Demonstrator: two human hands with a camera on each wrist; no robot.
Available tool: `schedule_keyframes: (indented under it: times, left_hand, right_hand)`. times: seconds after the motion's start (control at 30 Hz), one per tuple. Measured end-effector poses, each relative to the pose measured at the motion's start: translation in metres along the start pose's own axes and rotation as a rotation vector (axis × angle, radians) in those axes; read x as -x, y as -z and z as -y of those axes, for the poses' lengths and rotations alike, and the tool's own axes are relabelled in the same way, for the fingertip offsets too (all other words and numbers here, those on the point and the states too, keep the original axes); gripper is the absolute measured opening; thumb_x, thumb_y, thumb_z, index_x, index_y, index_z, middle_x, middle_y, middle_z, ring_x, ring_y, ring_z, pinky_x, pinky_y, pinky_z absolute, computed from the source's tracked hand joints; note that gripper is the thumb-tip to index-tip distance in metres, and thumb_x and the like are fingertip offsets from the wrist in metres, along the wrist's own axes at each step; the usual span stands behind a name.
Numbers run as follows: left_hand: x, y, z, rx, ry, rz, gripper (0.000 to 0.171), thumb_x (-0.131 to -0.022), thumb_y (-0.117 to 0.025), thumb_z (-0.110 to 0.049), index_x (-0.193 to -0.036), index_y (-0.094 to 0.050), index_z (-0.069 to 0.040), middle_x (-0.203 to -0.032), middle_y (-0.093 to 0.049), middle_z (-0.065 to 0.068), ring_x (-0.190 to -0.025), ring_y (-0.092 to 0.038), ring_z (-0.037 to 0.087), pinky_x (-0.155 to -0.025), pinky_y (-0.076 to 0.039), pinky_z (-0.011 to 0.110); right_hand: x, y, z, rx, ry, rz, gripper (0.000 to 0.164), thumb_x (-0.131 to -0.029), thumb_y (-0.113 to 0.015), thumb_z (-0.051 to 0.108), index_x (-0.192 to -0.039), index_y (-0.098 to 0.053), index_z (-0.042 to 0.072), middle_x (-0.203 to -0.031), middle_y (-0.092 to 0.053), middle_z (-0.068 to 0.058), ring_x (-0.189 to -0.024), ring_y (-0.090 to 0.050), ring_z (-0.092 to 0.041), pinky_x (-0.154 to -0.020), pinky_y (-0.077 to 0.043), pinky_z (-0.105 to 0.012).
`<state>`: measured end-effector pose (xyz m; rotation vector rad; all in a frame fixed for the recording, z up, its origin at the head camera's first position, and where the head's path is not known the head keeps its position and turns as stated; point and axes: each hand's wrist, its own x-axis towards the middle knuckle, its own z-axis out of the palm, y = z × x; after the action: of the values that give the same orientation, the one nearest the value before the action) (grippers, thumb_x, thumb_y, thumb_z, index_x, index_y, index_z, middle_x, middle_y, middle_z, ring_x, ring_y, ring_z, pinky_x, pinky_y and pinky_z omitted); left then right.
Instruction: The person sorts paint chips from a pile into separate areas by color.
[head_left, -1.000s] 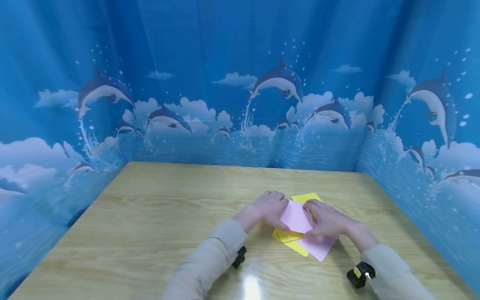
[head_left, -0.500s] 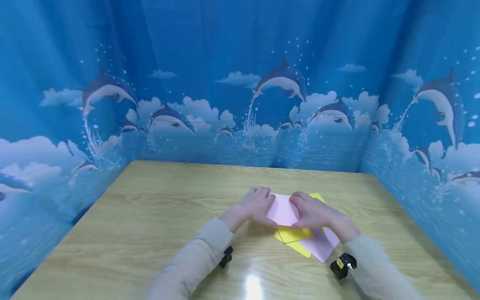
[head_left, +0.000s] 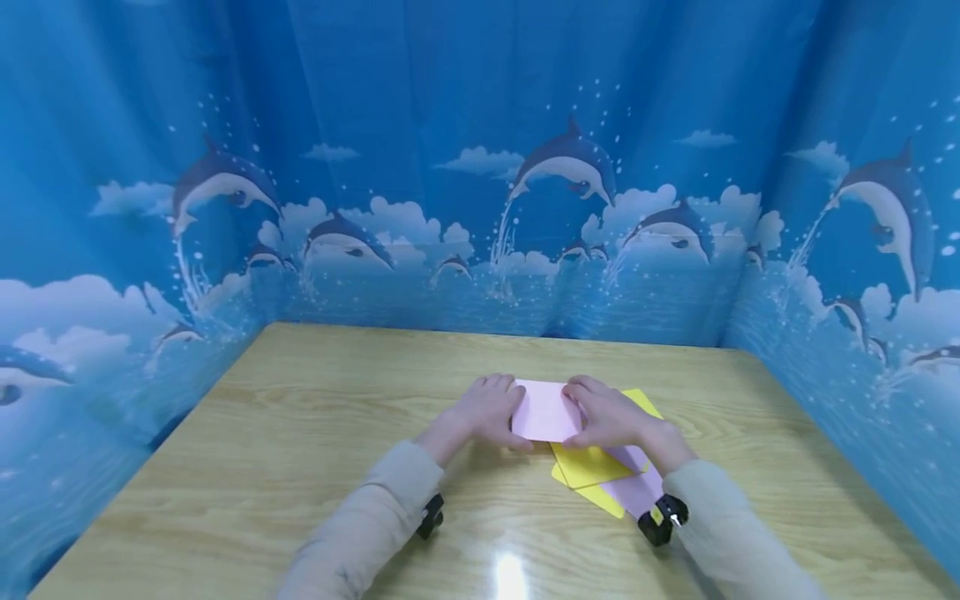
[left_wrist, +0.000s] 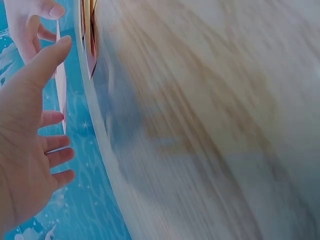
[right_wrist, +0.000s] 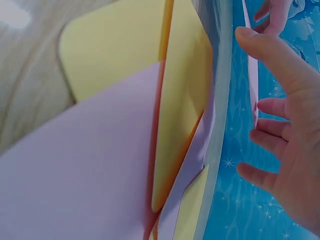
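Note:
Between my two hands is a pale pink card (head_left: 546,412), raised off the table. My left hand (head_left: 483,412) holds its left edge between thumb and fingers, and my right hand (head_left: 603,412) grips the right edge the same way. Both wrist views show the pink card (left_wrist: 61,95) almost edge-on, as a thin strip. Below and to the right lies an overlapping pile, with a yellow card (head_left: 588,467) and a lilac card (head_left: 633,493) showing. My right hand and wrist cover part of this pile.
The cards lie on a wood-grain table (head_left: 337,400). A blue curtain (head_left: 480,283) printed with dolphins surrounds its back and sides. Each wrist wears a small black camera; the right one (head_left: 660,521) is close to the lilac card.
Both hands have moved left with the pink card, off most of the pile. More of the yellow card shows, while my right wrist now covers part of the lilac one.

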<state>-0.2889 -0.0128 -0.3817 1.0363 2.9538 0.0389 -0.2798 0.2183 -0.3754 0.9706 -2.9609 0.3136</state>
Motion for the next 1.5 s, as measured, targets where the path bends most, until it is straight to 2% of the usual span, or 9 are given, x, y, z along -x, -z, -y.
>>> schedule_keyframes:
  times: [0.33, 0.77, 0.97, 1.2, 1.5]
  left_hand:
    - [0.009, 0.000, 0.021, 0.010, 0.050, 0.021, 0.093, -0.074, -0.060, -0.068, -0.140, -0.039, -0.006, -0.142, -0.038, 0.014, -0.132, -0.034, 0.029, -0.110, -0.025, 0.045]
    - [0.027, 0.004, 0.046, -0.050, 0.057, 0.002, 0.091, -0.072, -0.060, -0.071, -0.133, -0.046, -0.005, -0.135, -0.046, 0.012, -0.126, -0.039, 0.027, -0.107, -0.029, 0.044]
    - [0.035, 0.006, 0.056, -0.050, 0.065, 0.008, 0.090, -0.073, -0.062, -0.069, -0.133, -0.046, -0.004, -0.137, -0.044, 0.014, -0.128, -0.037, 0.028, -0.108, -0.027, 0.044]
    - [0.044, 0.002, 0.069, -0.023, 0.089, 0.027, 0.089, -0.073, -0.063, -0.066, -0.133, -0.046, -0.003, -0.137, -0.045, 0.014, -0.129, -0.037, 0.028, -0.109, -0.026, 0.044]
    - [0.051, -0.005, 0.079, 0.011, 0.076, 0.019, 0.084, -0.073, -0.065, -0.063, -0.128, -0.050, -0.002, -0.132, -0.047, 0.015, -0.125, -0.040, 0.029, -0.106, -0.029, 0.044]
  right_hand:
    - [-0.020, 0.002, 0.015, -0.001, 0.033, -0.004, 0.078, -0.070, -0.076, 0.043, -0.128, -0.049, -0.003, -0.134, -0.045, -0.021, -0.120, -0.046, -0.034, -0.100, -0.039, -0.046]
    - [-0.045, -0.007, 0.036, -0.005, 0.009, 0.057, 0.082, -0.070, -0.076, 0.047, -0.133, -0.047, 0.001, -0.138, -0.040, -0.021, -0.120, -0.045, -0.035, -0.100, -0.039, -0.045]
    - [-0.055, -0.011, 0.044, -0.021, 0.042, 0.055, 0.081, -0.071, -0.076, 0.045, -0.133, -0.047, 0.001, -0.138, -0.040, -0.021, -0.122, -0.045, -0.035, -0.100, -0.038, -0.045]
    - [-0.068, -0.015, 0.054, -0.004, 0.074, 0.097, 0.082, -0.073, -0.074, 0.048, -0.134, -0.046, 0.001, -0.139, -0.038, -0.022, -0.123, -0.043, -0.034, -0.102, -0.037, -0.043]
    - [-0.082, -0.026, 0.065, -0.011, 0.018, 0.170, 0.085, -0.075, -0.069, 0.053, -0.139, -0.041, 0.005, -0.143, -0.034, -0.020, -0.126, -0.040, -0.034, -0.103, -0.035, -0.044]
